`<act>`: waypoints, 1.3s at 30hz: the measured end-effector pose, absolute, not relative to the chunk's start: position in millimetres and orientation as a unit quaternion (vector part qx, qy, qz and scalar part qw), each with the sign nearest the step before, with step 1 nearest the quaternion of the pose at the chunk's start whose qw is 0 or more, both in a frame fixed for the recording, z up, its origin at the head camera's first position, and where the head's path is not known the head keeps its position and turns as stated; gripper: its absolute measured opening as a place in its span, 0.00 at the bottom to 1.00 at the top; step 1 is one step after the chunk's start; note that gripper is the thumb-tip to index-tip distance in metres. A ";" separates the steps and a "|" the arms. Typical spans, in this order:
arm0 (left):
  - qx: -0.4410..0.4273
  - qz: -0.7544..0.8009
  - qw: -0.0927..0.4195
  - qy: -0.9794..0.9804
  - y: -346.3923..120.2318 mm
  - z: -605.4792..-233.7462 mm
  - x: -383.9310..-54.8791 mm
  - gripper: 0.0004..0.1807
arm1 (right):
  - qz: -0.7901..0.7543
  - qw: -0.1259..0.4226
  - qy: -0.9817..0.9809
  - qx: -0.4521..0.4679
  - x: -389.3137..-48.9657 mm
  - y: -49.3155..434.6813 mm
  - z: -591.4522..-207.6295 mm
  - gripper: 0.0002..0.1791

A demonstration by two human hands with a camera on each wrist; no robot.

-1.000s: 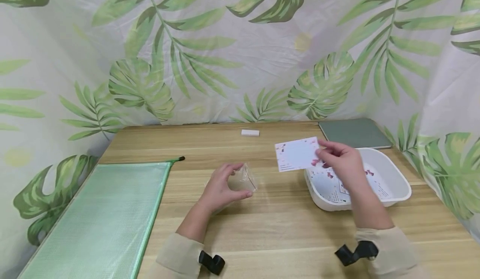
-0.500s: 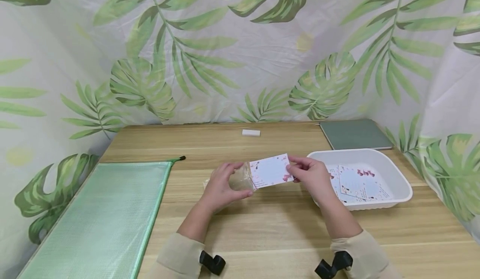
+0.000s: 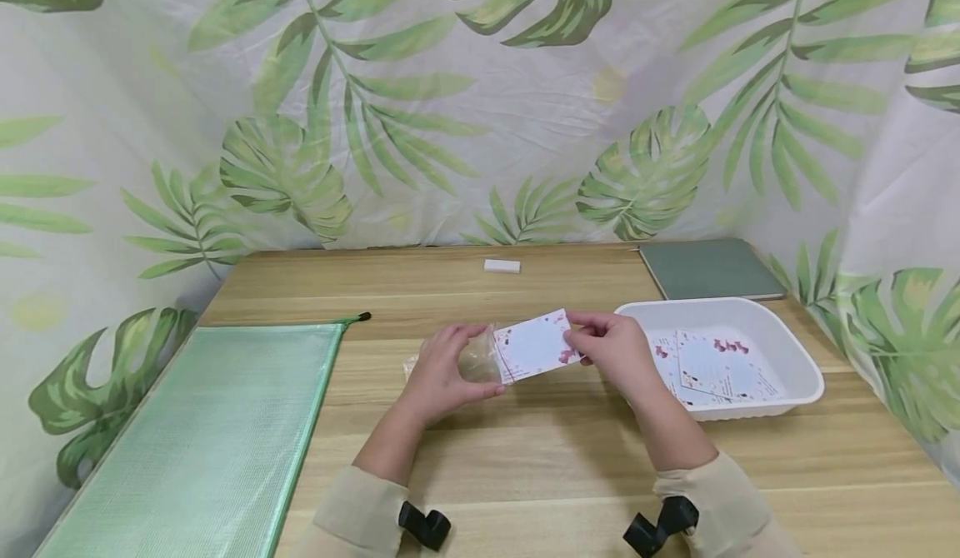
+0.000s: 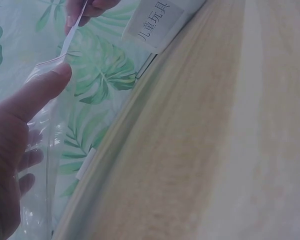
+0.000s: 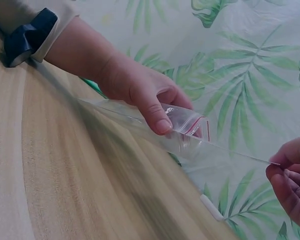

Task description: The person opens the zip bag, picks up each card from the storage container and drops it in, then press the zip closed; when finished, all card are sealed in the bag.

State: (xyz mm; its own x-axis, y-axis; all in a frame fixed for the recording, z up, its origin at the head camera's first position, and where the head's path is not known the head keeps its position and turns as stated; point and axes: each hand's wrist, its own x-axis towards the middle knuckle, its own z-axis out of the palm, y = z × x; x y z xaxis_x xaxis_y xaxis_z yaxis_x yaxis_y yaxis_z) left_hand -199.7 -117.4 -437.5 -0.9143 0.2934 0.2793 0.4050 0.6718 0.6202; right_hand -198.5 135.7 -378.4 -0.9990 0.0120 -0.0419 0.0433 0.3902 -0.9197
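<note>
My left hand [image 3: 438, 379] holds a clear zip-lock bag [image 3: 476, 362] by its mouth, thumb on the near side. A red line runs along the bag's mouth, plain in the right wrist view beside the left thumb [image 5: 157, 120]. Between thumb and fingers my right hand [image 3: 618, 354] pinches the right end of a white card [image 3: 531, 346] with pink and dark print round its border. The card's left end sits at the bag's mouth, slightly inside it by the look of the left wrist view, where the card [image 4: 74, 31] shows edge-on.
A white plastic tub [image 3: 806, 366] with several similar cards [image 3: 723, 366] stands to the right; its outside bears a printed label [image 4: 157, 22]. Behind it lies a dark green notebook [image 3: 708, 268]. A small white block [image 3: 502, 266] lies at the back, a green mesh zip pouch [image 3: 202, 433] at left.
My right hand has carried the card left from beside the tub to the bag's mouth, then a little further left. My left hand and the bag have stayed almost in place.
</note>
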 end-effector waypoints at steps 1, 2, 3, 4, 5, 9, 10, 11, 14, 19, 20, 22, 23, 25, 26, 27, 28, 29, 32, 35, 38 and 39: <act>-0.195 -0.356 0.080 -0.910 -117.5 -437.6 -199.8 0.48 | -0.550 0.013 0.835 0.013 -198.7 134.5 -377.6 0.19; -0.199 -0.355 0.082 -0.910 -117.4 -437.6 -199.9 0.48 | -0.549 0.013 0.836 0.010 -198.9 133.2 -377.2 0.19; -0.203 -0.354 0.084 -0.909 -117.4 -437.6 -199.9 0.48 | -0.550 0.013 0.835 0.006 -199.1 131.6 -377.1 0.19; -0.206 -0.354 0.085 -0.908 -117.4 -437.6 -199.9 0.48 | -0.550 0.013 0.835 0.002 -199.6 129.8 -377.4 0.19; -0.210 -0.354 0.087 -0.907 -117.3 -437.6 -199.9 0.48 | -0.553 0.012 0.833 -0.002 -200.1 127.8 -378.1 0.19; -0.219 -0.355 0.089 -0.905 -116.9 -437.3 -199.8 0.46 | -0.571 0.021 0.820 -0.012 -202.1 119.8 -384.4 0.19; -0.220 -0.354 0.090 -0.905 -116.8 -437.3 -200.0 0.46 | -0.579 0.026 0.815 -0.016 -203.0 118.2 -387.0 0.19; -0.220 -0.353 0.090 -0.905 -116.8 -437.3 -200.1 0.46 | -0.586 0.033 0.809 -0.022 -203.7 117.0 -389.8 0.19; -0.221 -0.352 0.091 -0.905 -116.8 -437.5 -200.5 0.45 | -0.603 0.055 0.795 -0.045 -206.1 115.4 -398.9 0.20; -0.223 -0.355 0.097 -0.903 -116.6 -437.9 -200.6 0.44 | -0.602 0.078 0.790 -0.081 -209.3 114.1 -409.8 0.21; -0.223 -0.357 0.098 -0.902 -116.6 -437.8 -200.4 0.44 | -0.602 0.082 0.790 -0.085 -209.8 113.1 -411.3 0.21; -0.222 -0.360 0.097 -0.901 -116.5 -437.7 -199.9 0.44 | -0.600 0.090 0.791 -0.081 -210.7 110.2 -414.8 0.21; -0.222 -0.361 0.097 -0.901 -116.4 -437.6 -199.7 0.44 | -0.600 0.092 0.790 -0.079 -211.1 108.3 -416.4 0.20; -0.222 -0.363 0.098 -0.900 -116.4 -437.8 -199.5 0.43 | -0.602 0.094 0.790 -0.072 -212.2 104.8 -420.3 0.20; -0.223 -0.364 0.099 -0.899 -116.5 -438.0 -199.6 0.43 | -0.602 0.092 0.791 -0.068 -212.4 103.0 -421.6 0.19; -0.223 -0.363 0.100 -0.899 -116.5 -438.4 -199.7 0.43 | -0.601 0.091 0.791 -0.067 -212.9 101.6 -423.1 0.19; -0.224 -0.363 0.101 -0.899 -116.6 -438.6 -199.8 0.43 | -0.601 0.090 0.791 -0.067 -213.3 100.4 -424.3 0.19; -0.225 -0.363 0.103 -0.899 -116.7 -438.6 -199.8 0.43 | -0.602 0.089 0.791 -0.065 -213.5 99.4 -425.4 0.18; -0.224 -0.362 0.102 -0.899 -116.8 -438.7 -199.8 0.43 | -0.603 0.087 0.790 -0.070 -214.5 96.8 -428.4 0.18; -0.221 -0.364 0.100 -0.899 -116.7 -438.5 -199.5 0.43 | -0.602 0.082 0.790 -0.078 -215.1 93.8 -430.3 0.17; -0.222 -0.367 0.096 -0.898 -116.1 -438.2 -199.2 0.43 | -0.586 0.076 0.801 -0.098 -215.3 90.3 -431.7 0.17; -0.223 -0.368 0.095 -0.898 -115.9 -438.0 -198.9 0.43 | -0.581 0.074 0.804 -0.103 -215.0 88.9 -431.6 0.16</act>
